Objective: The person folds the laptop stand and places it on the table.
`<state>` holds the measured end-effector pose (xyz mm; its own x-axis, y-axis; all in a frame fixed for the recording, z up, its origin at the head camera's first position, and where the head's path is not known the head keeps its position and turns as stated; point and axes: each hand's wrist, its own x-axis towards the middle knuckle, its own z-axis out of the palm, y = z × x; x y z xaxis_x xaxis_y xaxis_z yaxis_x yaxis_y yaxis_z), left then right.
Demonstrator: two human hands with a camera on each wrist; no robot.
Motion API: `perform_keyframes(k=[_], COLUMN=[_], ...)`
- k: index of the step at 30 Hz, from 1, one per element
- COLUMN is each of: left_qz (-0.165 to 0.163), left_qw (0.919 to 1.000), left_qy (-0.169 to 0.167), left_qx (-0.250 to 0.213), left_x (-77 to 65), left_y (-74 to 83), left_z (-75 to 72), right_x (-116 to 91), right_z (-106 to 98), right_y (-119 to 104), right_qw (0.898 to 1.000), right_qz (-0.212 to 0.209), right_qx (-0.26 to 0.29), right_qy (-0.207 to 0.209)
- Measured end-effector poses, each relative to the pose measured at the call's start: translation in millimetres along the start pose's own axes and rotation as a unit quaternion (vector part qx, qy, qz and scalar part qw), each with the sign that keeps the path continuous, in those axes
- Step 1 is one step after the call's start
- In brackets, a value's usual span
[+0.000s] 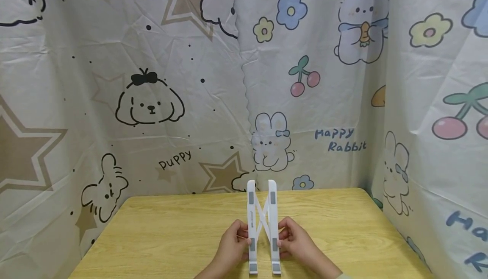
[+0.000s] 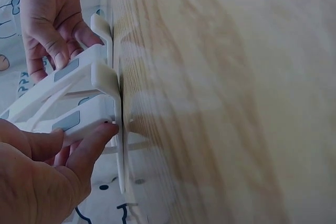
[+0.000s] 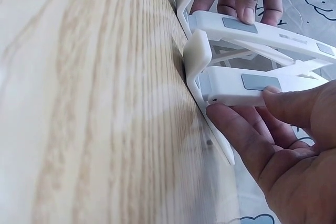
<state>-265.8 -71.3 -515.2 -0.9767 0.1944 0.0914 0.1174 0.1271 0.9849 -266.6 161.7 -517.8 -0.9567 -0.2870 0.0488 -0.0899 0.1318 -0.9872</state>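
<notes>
Pinching both rails (image 1: pixel 272 221) of a white stand (image 1: pixel 252 230)

We're gripping one rail with our left hand (image 1: pixel 231 244), the other with our right hand (image 1: pixel 299 241), thumbs sitting by the lower grey patches (image 3: pixel 257 82). If we're pushing unevenly, we reckon the crossbars (image 1: pixel 263 218) could be binding or nipping a fingertip. The stand's sitting between our hands, near end poking past them toward us, over the table (image 1: pixel 164 224); touching or not, we're not sure.
</notes>
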Motion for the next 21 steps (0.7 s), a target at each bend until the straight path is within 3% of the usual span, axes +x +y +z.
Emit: perform_keyframes(k=[21], left_qz=[0.013], left_qw=[0.9999], left_qy=[-0.005], left_qx=[-0.005], left_x=[5.0], left_y=[-2.1], left_z=[8.4], right_x=[4], right_z=[11], right_y=[-1], right_qw=[1.0], right_qz=[0.009], right_qx=[0.004], right_qy=[0.006])
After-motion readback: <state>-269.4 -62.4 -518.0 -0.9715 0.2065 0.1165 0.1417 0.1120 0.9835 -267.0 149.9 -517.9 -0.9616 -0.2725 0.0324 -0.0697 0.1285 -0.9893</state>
